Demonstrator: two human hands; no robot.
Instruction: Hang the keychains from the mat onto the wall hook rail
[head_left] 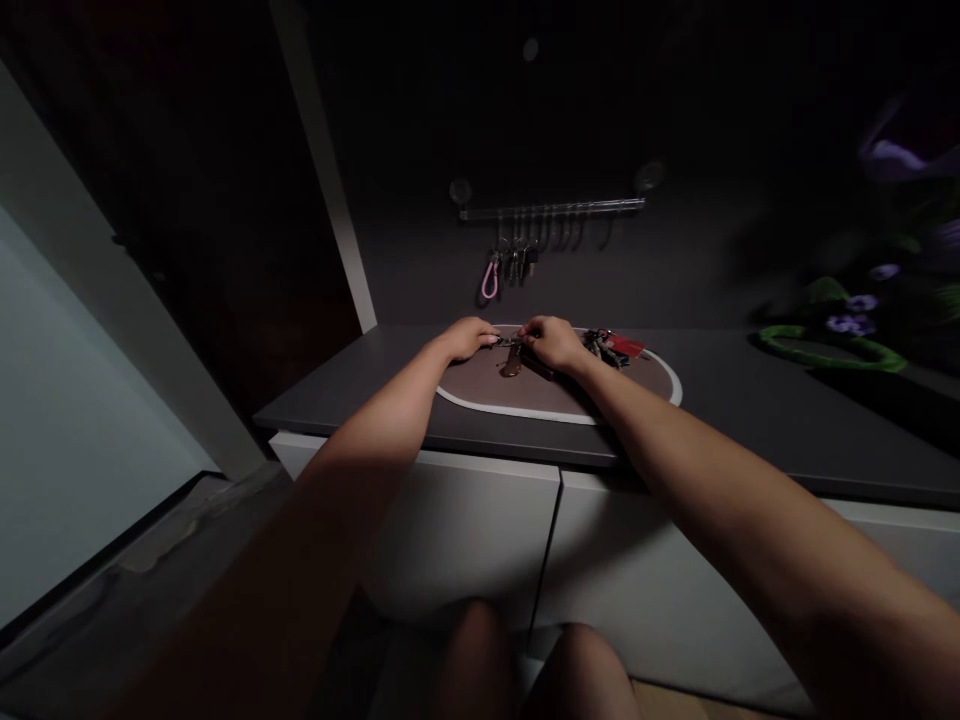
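Observation:
Over the oval brown mat with a white rim point(517, 411), both my hands are on one small bunch of keys point(507, 342). My left hand point(469, 338) pinches its left end between thumb and fingers. My right hand point(556, 343) is closed at the other end, where its fingers hide part of the ring. A brown, tag-like piece point(512, 362) hangs or lies just below the keys. Under my right hand shows a dark flat object point(537, 366), mostly covered. To the right of that hand lies a pile of more keys point(600, 347) with a red tag point(627, 346).
A clear rail with hooks point(551, 209) is fixed to the dark wall, with keys point(517, 265) and a pink loop point(490, 279) on its left hooks. Purple flowers point(851, 315) and a green ring point(825, 350) stand right on the counter point(720, 420). White cabinet doors point(465, 520) are below.

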